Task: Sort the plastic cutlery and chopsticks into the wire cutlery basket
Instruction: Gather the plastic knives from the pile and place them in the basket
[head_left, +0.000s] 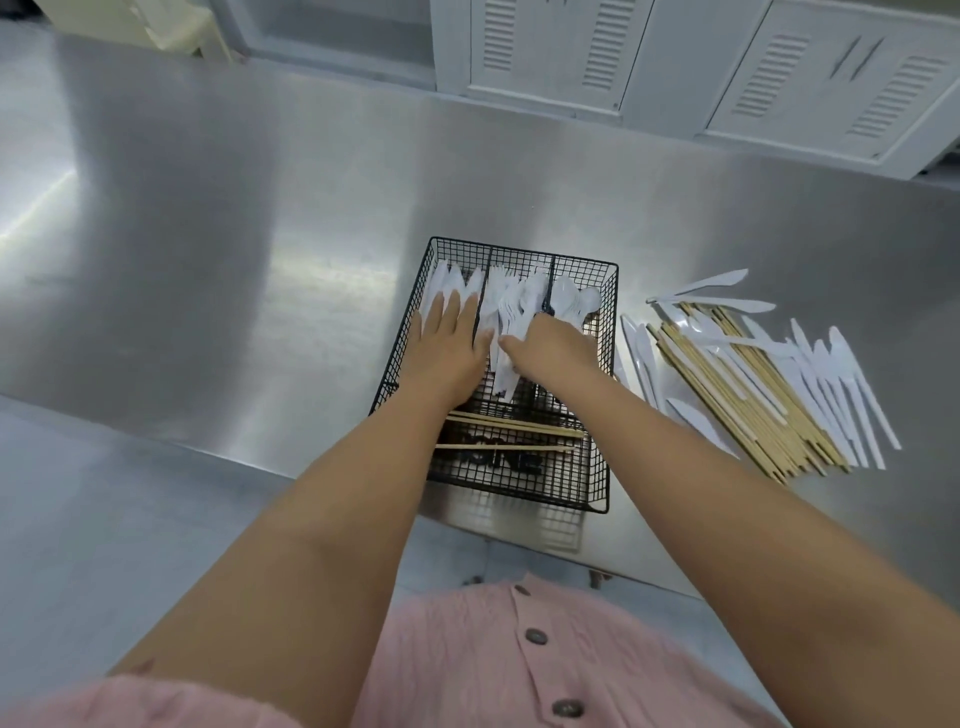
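Head view looks down on the black wire basket (519, 260); it sits on the shiny tabletop (234, 260), close to the near edge; it has three long slots at the far end and one cross slot at the near end. White knives (447, 283) lie in the left slot, forks (511, 304) in the middle one, spoons (574, 301) in the right one; a few chopsticks (514, 430) lie across the near slot. The left grip (451, 343) is flat, with straight fingers pressing on the knives; the right grip (553, 351) is over the forks with its fingers bent down into them; I cannot tell if it holds any forks or just pushes them.

The step now looks like tidying the forks; to do it well, I think the left grip should hold the knives down so none slide over the wire wall; the right grip should nudge the forks until they lie flat and point the same way; go slowly, since thin plastic can slip and catch in the mesh.

A lot looks left to sort; loose chopsticks (737, 395) and loose knives (841, 384) lie in a pile on the tabletop, just right of the basket.

The right fingertips are hidden under the hand; the arms cover part of the near slot; a dark shape under the chopsticks there is too blurry to make out.
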